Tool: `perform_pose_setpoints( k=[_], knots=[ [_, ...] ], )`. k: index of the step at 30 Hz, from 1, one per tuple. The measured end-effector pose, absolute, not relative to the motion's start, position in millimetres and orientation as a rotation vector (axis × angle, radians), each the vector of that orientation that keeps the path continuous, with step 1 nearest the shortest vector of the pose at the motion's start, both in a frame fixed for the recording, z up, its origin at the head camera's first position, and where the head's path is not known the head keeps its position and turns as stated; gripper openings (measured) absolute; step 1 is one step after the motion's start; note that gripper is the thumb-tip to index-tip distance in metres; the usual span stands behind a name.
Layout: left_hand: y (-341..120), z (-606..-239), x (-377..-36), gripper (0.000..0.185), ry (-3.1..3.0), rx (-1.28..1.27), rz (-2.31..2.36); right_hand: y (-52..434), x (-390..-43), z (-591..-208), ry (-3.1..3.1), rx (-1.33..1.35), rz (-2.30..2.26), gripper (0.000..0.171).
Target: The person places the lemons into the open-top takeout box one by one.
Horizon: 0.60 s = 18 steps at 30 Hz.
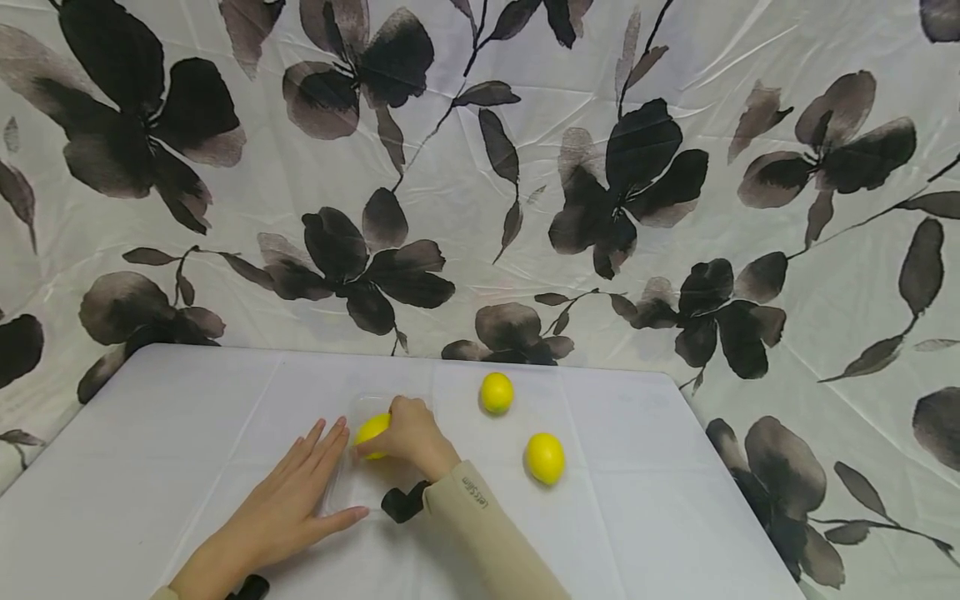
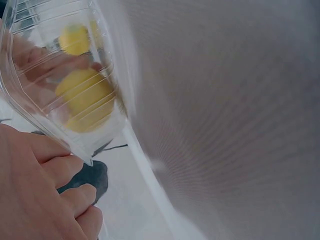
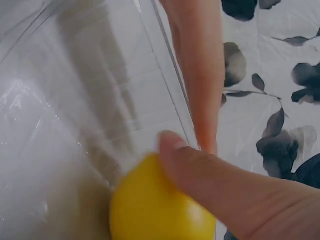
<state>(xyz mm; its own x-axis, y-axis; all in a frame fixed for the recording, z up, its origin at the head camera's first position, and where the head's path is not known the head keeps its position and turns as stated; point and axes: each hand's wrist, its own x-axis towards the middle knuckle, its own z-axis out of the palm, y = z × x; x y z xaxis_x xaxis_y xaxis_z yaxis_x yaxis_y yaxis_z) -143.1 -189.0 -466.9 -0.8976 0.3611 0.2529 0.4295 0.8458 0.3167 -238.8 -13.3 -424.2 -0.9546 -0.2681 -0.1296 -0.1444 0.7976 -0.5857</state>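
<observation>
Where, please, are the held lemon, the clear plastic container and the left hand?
Held lemon [image 3: 152, 207]: right wrist view, exposed side.
Clear plastic container [image 1: 363, 485]: head view, bare floor.
Left hand [image 1: 291, 495]: head view, its back.

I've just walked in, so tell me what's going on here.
A person's right hand grips a yellow lemon inside a clear plastic container. The left hand lies along the container's left side, fingers straight. A second lemon and a third lemon lie on the white tabletop, outside the container, to its right.
</observation>
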Motion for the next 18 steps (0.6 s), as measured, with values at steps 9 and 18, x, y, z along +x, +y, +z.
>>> perform_pose_setpoints(
  k=[9,18],
  knots=[
    [-189.9,-467.4,-142.9,0.102,-2.841,-0.613,-0.555,-13.4,-239.0,-423.7,2.803,-0.238,-0.885,0.100],
    [-190.0,-468.5,-143.0,0.102,-2.838,-0.614,-0.550,-14.8,-239.9,-425.2,2.836,-0.225,-0.890,0.103]
  ],
)
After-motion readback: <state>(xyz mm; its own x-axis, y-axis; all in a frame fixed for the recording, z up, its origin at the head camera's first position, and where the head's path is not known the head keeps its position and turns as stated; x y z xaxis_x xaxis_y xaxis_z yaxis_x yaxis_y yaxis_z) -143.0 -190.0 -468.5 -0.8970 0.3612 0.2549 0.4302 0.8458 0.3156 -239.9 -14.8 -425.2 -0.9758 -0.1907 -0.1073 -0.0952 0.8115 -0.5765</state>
